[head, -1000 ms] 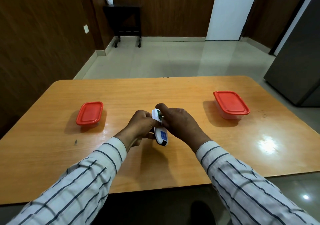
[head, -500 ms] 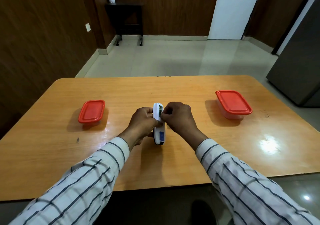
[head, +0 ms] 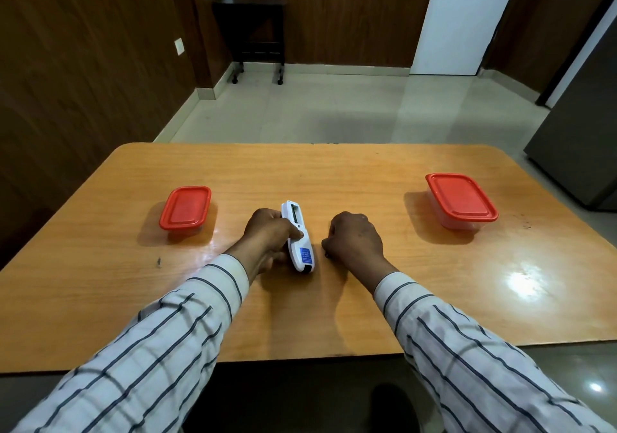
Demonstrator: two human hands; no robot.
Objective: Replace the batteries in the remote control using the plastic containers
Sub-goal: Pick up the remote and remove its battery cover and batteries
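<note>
Left hand (head: 268, 232) fingers clamp the remote (head: 298, 237) mid-tabletop (head: 334, 172); right hand (head: 355, 237) curled shut beside it, both containers well apart.

Bare table (head: 334, 172) lies open toward twelve o'clock. At ten o'clock the left container (head: 185, 208) blocks, at two o'clock the right container (head: 460, 198); wide clear lanes run between them and the hands.
</note>
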